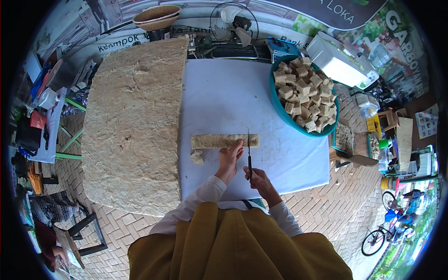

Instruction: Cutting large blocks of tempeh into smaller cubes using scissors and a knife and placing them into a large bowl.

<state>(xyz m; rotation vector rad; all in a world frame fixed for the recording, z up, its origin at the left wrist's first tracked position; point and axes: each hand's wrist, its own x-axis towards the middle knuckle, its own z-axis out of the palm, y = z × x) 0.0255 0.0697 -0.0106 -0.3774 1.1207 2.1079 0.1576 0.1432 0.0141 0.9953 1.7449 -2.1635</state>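
A long, narrow strip of tan fibrous material (212, 141) lies crosswise on the white-covered table (224, 93). My left hand (229, 160) holds it near its right end, fingertips on its upper face. In my right hand (263, 183) is a knife with a black handle (249, 164). Its thin blade points away from me and crosses the strip just right of my left fingers. How deep the edge sits in the strip, I cannot tell. A small loose chunk (196, 157) of the same material rests below the strip's left end.
A large rough slab (135, 121) of the same material covers the table's left side. At the back right stands a teal basin (276, 100) heaped with cut cubes (308, 88). Behind the table are a fan (233, 23) and a blue scale (283, 46).
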